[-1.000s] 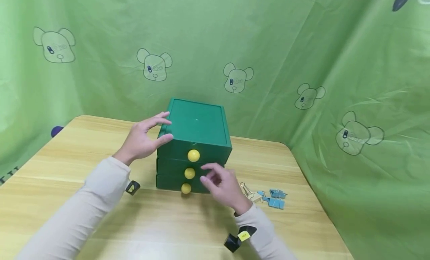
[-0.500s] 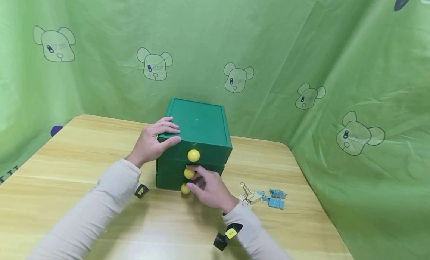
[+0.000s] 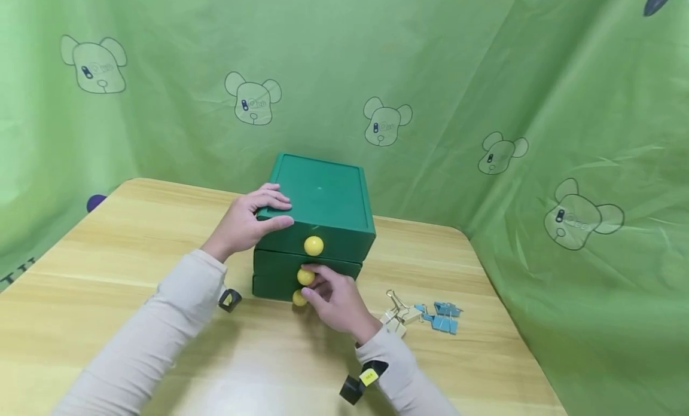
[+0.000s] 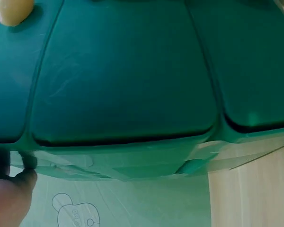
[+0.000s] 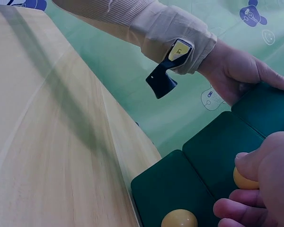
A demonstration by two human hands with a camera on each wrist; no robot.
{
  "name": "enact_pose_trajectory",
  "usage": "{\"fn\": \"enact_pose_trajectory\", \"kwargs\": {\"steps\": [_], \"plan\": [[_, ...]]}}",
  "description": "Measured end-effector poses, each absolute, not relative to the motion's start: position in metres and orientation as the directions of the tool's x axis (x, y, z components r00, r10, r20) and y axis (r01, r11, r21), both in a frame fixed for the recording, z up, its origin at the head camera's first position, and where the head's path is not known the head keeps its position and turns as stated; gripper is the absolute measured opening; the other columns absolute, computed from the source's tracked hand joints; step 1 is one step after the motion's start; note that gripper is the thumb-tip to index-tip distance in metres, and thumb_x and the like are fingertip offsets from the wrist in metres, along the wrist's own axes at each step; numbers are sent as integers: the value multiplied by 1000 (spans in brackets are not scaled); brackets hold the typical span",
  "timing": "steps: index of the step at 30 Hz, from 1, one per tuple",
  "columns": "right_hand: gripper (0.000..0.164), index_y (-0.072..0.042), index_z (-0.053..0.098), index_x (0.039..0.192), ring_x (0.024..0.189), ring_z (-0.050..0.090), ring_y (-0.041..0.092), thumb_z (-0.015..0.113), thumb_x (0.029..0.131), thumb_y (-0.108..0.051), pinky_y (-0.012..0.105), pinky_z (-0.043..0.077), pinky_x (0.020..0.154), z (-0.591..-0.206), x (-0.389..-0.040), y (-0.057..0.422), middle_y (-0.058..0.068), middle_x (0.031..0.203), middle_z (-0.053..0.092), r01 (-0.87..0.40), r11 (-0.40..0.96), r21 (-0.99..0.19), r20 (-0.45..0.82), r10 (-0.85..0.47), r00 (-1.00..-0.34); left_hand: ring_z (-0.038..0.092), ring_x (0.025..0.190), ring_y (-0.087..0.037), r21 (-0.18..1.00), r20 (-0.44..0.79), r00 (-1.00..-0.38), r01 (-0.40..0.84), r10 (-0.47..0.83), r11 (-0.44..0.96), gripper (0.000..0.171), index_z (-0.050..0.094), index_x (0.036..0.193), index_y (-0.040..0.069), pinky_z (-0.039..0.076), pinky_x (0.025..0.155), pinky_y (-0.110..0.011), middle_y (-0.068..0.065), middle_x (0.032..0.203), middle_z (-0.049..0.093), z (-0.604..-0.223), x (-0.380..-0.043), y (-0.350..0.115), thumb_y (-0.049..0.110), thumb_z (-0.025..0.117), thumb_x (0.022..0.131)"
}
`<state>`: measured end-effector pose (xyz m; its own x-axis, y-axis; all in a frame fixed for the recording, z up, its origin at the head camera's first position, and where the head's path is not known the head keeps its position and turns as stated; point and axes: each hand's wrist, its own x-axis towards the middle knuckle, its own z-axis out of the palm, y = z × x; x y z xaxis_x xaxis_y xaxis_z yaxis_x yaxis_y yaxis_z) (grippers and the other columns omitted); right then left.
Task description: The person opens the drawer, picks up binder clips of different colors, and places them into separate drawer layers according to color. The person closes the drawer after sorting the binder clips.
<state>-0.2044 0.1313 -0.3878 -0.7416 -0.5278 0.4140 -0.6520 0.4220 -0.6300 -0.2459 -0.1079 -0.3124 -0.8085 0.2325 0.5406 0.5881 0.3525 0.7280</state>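
Observation:
A green cabinet (image 3: 323,192) with three stacked drawers stands on the wooden table, each drawer with a yellow ball knob. My left hand (image 3: 244,222) rests on its upper left corner, fingers lying over the top and thumb along the front edge. With my right hand (image 3: 339,299) I pinch the middle knob (image 3: 305,277), index finger above it and thumb below. The top knob (image 3: 314,245) and the bottom knob (image 3: 299,297) are free. In the right wrist view my thumb partly covers the middle knob (image 5: 246,179). All drawers look closed.
To the right of the cabinet lie cream binder clips (image 3: 395,323) and blue binder clips (image 3: 444,324). A green curtain (image 3: 323,57) with bear-head drawings hangs behind and to the right of the table (image 3: 258,368).
My left hand has moved right and come down onto the cabinet's corner. My right hand has moved left to the front and taken hold of the middle knob.

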Motion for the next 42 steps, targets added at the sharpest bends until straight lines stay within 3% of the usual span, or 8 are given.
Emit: {"fn": "enact_pose_trajectory", "kwargs": {"steps": [7, 14, 22, 27, 42], "plan": [[36, -7, 61, 125, 73, 65, 7, 69, 89, -9, 24, 54, 65, -386, -196, 133, 0, 91, 68, -629, 438, -643, 377, -533, -757, 32, 140, -21, 775, 445, -859, 510, 251, 374, 31, 72, 110, 6, 19, 116, -43, -8, 128, 62, -304, -245, -111, 22, 77, 84], [39, -7, 59, 127, 75, 65, 8, 69, 90, -11, 24, 54, 67, -382, -185, 138, 1, 93, 67, -618, 443, -649, 341, -556, -758, 31, 140, -21, 776, 415, -871, 490, 263, 397, 32, 72, 111, 7, 18, 116, -44, -7, 130, 60, -303, -246, -111, 26, 76, 85], [43, -10, 57, 131, 79, 65, 7, 70, 90, -14, 25, 54, 72, -372, -172, 147, 3, 98, 68, -545, 450, -708, 216, -597, -773, 31, 140, -19, 774, 405, -869, 492, 285, 399, 33, 71, 112, 8, 20, 115, -45, -6, 130, 60, -302, -247, -108, 27, 75, 86], [46, -9, 56, 132, 81, 64, 5, 71, 89, -16, 25, 54, 73, -369, -164, 148, -2, 102, 67, -543, 442, -714, 173, -640, -749, 31, 140, -21, 764, 418, -867, 497, 272, 410, 32, 72, 111, 6, 20, 115, -46, -7, 129, 60, -303, -246, -111, 26, 75, 86], [46, -9, 54, 132, 81, 64, 3, 71, 90, -19, 21, 54, 71, -369, -144, 155, 2, 105, 67, -612, 372, -698, 197, -721, -664, 32, 140, -21, 758, 422, -864, 502, 273, 417, 31, 72, 111, 7, 20, 115, -45, -7, 128, 61, -302, -244, -111, 26, 74, 87]]}}
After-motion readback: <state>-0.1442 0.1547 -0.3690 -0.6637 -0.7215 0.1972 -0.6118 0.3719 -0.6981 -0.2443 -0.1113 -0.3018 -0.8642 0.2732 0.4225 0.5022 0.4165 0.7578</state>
